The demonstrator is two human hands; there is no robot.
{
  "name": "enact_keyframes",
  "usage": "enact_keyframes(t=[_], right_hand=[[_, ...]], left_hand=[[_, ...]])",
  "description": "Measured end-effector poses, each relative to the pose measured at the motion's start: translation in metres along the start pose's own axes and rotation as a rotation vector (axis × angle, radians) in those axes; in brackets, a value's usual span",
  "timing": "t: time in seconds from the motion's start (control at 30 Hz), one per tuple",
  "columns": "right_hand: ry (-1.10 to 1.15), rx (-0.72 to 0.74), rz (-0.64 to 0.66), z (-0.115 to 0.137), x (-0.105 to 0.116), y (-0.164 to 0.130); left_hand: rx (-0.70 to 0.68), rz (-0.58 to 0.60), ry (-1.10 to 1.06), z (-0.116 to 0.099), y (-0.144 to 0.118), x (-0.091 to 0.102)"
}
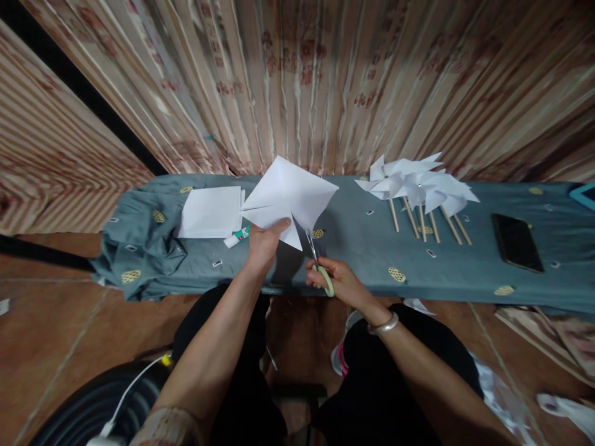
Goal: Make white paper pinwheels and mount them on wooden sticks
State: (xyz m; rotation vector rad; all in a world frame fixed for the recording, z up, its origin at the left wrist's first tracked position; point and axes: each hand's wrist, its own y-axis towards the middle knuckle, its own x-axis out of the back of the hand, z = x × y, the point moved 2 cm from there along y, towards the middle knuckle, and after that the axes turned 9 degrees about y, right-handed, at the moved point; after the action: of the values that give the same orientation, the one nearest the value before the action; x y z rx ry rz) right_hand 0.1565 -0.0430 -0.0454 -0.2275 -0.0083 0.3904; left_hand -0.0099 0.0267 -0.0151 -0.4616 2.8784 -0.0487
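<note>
My left hand [268, 243] pinches a square white sheet of paper [288, 186] near its lower corner, with the thumb on top. Slits run inward from two of the sheet's corners. My right hand [335, 277] has its fingers in the pale green handles of a pair of scissors [322, 275]. The scissors' blades point up toward the sheet, their tips beside its lower right edge; I cannot tell whether they touch it. Left of the sheet lies a stack of white paper squares [210, 212], with a white and green glue stick [237, 238] beside it.
Several white paper pinwheels [418, 183] on wooden sticks lie on the cloth-covered bench [362, 263], to the right. Farther right are a black phone [517, 243] and a blue-edged object [583, 196]. A patterned curtain [297, 80] hangs behind. Paper scraps [569, 412] lie on the floor.
</note>
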Motion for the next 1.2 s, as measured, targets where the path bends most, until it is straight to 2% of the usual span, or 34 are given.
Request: enact_keyframes(t=[0.13, 0.2, 0.33, 0.43, 0.5, 0.63, 0.77, 0.9, 1.1, 1.2], right_hand=[[0.020, -0.116, 0.085, 0.001, 0.027, -0.009], [0.063, -0.100, -0.011, 0.003, 0.043, -0.011], [0.201, 0.038, -0.315, 0.010, 0.068, -0.010], [0.297, 0.122, -0.426, 0.018, 0.080, -0.007], [0.310, 0.141, -0.437, 0.023, 0.085, -0.004], [0.267, 0.080, -0.402, 0.027, 0.086, 0.004], [0.311, 0.016, -0.351, 0.024, 0.079, 0.011], [0.322, 0.049, -0.384, 0.021, 0.075, 0.015], [0.456, 0.264, -0.596, 0.024, 0.070, 0.020], [0.535, 0.324, -0.660, 0.024, 0.063, 0.025]], left_hand=[[-0.050, 0.016, 0.000, -0.002, 0.008, 0.011], [-0.067, 0.038, 0.028, -0.001, 0.008, 0.015], [-0.037, 0.143, 0.215, 0.006, 0.003, 0.017], [0.004, 0.243, 0.312, 0.012, -0.004, 0.013], [0.031, 0.313, 0.375, 0.017, -0.009, 0.010], [0.099, 0.470, 0.529, 0.023, -0.017, 0.003], [0.147, 0.503, 0.574, 0.020, -0.019, 0.002], [0.230, 0.439, 0.424, 0.015, -0.016, 0.001], [0.286, 0.416, -0.081, 0.010, -0.019, -0.008], [0.366, 0.413, -0.172, 0.011, -0.027, -0.015]])
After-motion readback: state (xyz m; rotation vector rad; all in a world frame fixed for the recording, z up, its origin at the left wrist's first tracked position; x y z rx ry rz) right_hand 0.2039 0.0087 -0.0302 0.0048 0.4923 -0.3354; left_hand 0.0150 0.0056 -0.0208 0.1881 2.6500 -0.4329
